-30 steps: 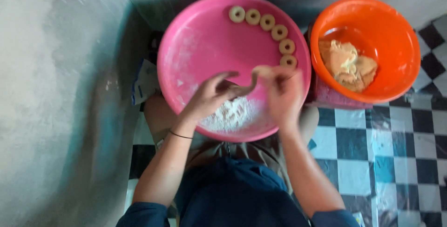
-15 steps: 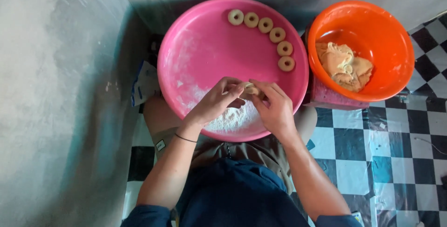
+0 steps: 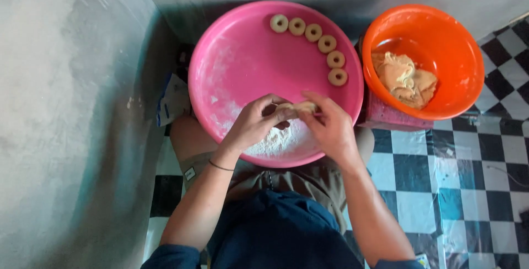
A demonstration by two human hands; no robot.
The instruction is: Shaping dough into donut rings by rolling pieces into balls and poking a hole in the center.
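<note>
— Fingers (image 3: 278, 112) of the left hand (image 3: 256, 123) are curled and pinching one end of a small piece of dough (image 3: 297, 106); the right hand (image 3: 330, 128) pinches the other end, so both hands meet over the pink basin (image 3: 231, 59), at about 6 o'clock in it.

— Changed from a second ago?

— Yes. The hands were slightly apart then, the right one raised; now they are drawn together on the dough, just above the heap of flour (image 3: 278, 142).

— What does it all look like?

— The dough is pale, soft and stretched into a short strip. The flour is white and powdery, smeared up the basin's smooth plastic wall. Six dough rings (image 3: 319, 46) curve from 12 to 3 o'clock along the rim, unmoved. At 3 o'clock of the basin stands a round orange bowl (image 3: 441, 32) with a lumpy beige mass of dough (image 3: 405, 79). A checkered floor (image 3: 441, 192) lies below.
</note>
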